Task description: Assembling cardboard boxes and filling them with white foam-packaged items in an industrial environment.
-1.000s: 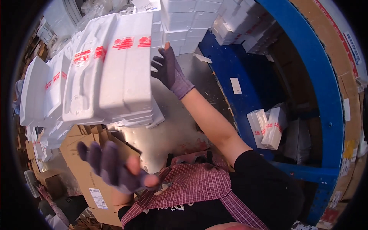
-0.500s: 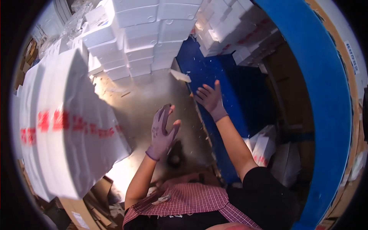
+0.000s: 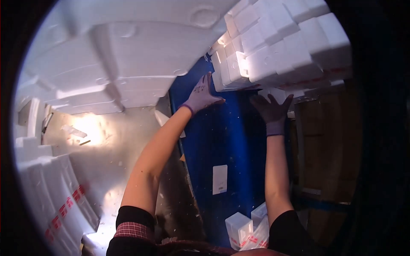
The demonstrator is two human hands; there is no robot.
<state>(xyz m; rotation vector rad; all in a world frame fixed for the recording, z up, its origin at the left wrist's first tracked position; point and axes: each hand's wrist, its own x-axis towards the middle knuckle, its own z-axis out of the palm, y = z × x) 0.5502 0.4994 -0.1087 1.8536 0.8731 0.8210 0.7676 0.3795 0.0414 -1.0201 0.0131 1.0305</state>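
Note:
My left hand (image 3: 202, 96), in a light purple-grey glove, reaches over the blue surface (image 3: 218, 136) with thumb and fingers apart and nothing held. Its fingertips are near the front of a stack of white foam boxes (image 3: 273, 51). To the right, my right hand (image 3: 273, 110) wears the same kind of glove and lies in shadow. The fingers are spread below the lower edge of that stack, and I cannot tell whether they touch it. Both arms stretch forward.
A tall wall of white foam boxes (image 3: 141, 55) rises at the left. Wrapped white boxes with red print (image 3: 64, 192) stand at the lower left. A white label card (image 3: 220, 179) lies on the blue surface, with small white boxes (image 3: 239, 228) nearer me. Brown cardboard (image 3: 329, 145) is at the right.
My view has shifted forward and right, closer to the foam stacks. The left hand has moved from over the grey floor to over the blue surface; the right hand has moved farther right.

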